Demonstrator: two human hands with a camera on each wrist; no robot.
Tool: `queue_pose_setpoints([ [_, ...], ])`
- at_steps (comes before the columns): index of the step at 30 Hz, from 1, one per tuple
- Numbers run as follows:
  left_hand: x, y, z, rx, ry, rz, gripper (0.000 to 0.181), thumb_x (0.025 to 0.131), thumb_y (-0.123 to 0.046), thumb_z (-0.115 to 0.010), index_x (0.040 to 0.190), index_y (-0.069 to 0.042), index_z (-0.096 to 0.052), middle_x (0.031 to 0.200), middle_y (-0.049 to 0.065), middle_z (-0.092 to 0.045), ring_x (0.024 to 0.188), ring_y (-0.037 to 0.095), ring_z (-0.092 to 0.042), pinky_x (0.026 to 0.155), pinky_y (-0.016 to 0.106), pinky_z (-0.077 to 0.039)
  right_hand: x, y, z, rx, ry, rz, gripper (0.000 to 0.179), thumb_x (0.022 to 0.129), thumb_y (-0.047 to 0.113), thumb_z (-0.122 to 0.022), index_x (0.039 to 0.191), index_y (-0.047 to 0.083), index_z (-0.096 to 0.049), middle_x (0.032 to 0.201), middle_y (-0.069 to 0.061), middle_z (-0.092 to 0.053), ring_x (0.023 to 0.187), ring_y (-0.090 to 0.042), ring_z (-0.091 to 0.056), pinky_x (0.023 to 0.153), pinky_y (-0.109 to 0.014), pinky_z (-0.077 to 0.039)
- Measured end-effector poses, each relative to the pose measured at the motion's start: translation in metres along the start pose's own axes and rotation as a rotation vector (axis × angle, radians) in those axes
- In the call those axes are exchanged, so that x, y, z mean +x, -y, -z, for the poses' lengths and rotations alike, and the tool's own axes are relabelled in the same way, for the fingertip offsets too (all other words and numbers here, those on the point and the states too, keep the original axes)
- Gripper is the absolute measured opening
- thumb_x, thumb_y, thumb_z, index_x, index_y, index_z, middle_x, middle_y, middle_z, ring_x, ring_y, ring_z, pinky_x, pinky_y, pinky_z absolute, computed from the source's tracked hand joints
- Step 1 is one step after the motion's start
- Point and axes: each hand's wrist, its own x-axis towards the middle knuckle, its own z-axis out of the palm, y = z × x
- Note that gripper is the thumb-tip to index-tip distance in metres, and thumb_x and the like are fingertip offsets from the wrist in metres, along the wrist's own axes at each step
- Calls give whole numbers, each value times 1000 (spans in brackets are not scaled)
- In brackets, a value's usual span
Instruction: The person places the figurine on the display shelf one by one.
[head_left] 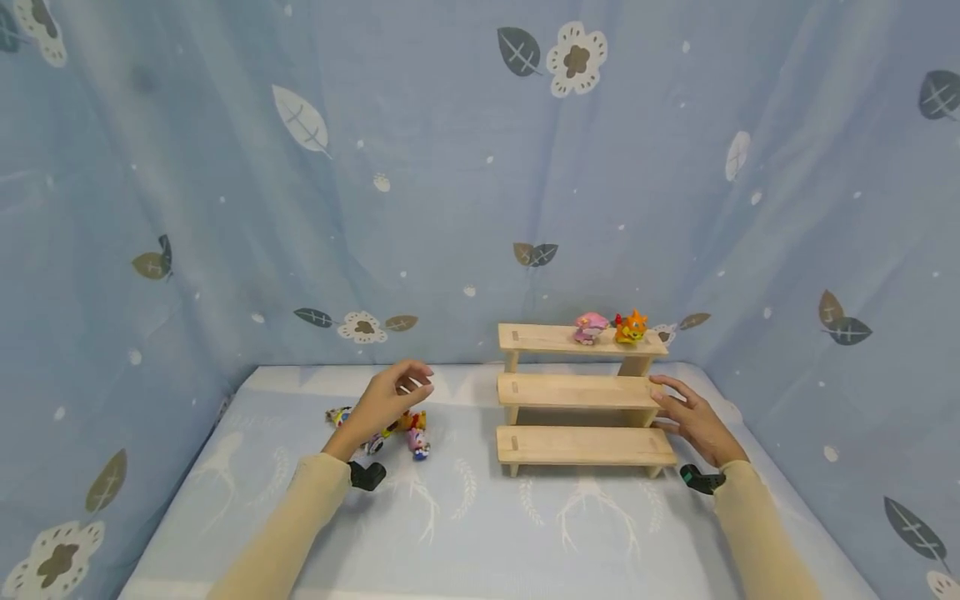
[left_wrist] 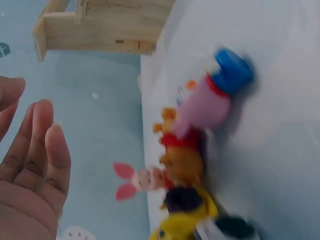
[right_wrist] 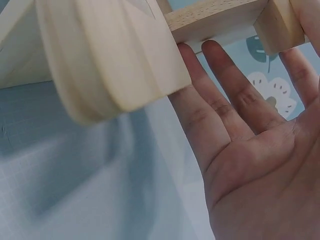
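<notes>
My left hand [head_left: 386, 402] hovers over a cluster of small toy figures on the table, fingers loosely bent and nothing in them. In the left wrist view, a pink figure with a blue end [left_wrist: 205, 102] lies beside a bear figure in a red shirt [left_wrist: 184, 160], a pink-eared figure [left_wrist: 145, 180] and a yellow figure [left_wrist: 185, 222]. My right hand [head_left: 693, 421] is at the right end of a three-step wooden display stand [head_left: 577, 392]. Its extended fingers [right_wrist: 240, 95] are right at the edge of a step, some reaching beneath it.
A pink figurine [head_left: 590, 327] and an orange figurine [head_left: 632, 327] stand on the top step, towards the right. Blue patterned cloth [head_left: 450, 167] hangs behind and along both sides of the cloth-covered table [head_left: 480, 533].
</notes>
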Motion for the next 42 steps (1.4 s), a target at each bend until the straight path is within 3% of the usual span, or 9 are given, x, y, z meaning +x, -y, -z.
queue_pose_setpoints([
  [6,-7,11,15,39,-16,-7,23,99,-27,-72,120,-20,-65,108,2,-68,91,21,-65,75,34,-57,3,1,3,12,-8,8,58,109,36,-54,161,20,-32,158,-21,-28,119,-26,-62,93,-39,-56],
  [13,-24,21,29,95,-38,40,21,98,-26,-74,117,-20,-66,110,2,-67,92,21,-65,76,35,-57,2,2,-2,24,-22,-6,56,108,36,-55,159,24,-35,159,-23,-28,119,-27,-62,95,-46,-55],
  [21,-39,32,43,142,-56,96,25,98,-20,-73,120,-8,-66,105,2,-68,90,21,-65,75,36,-55,3,1,-3,49,-19,5,53,109,35,-55,158,28,-37,157,-21,-28,114,-20,-63,90,-38,-57],
  [28,-49,43,50,196,-66,147,22,97,-18,-74,116,-10,-67,105,2,-68,90,20,-65,76,38,-54,3,0,-5,68,-21,-1,51,108,35,-55,156,31,-39,157,-21,-29,118,-25,-62,90,-38,-56],
  [33,-56,49,55,230,-69,197,19,97,-19,-75,113,-13,-66,108,3,-68,89,20,-64,69,36,-54,3,-2,-5,77,-19,1,50,108,34,-55,156,31,-39,156,-20,-29,118,-25,-62,90,-39,-57],
  [42,-60,57,59,249,-82,228,21,96,-18,-76,113,-11,-67,107,5,-69,84,22,-61,61,34,-52,3,-4,-5,83,-18,-5,52,108,36,-55,157,30,-38,157,-20,-29,118,-24,-61,90,-38,-57],
])
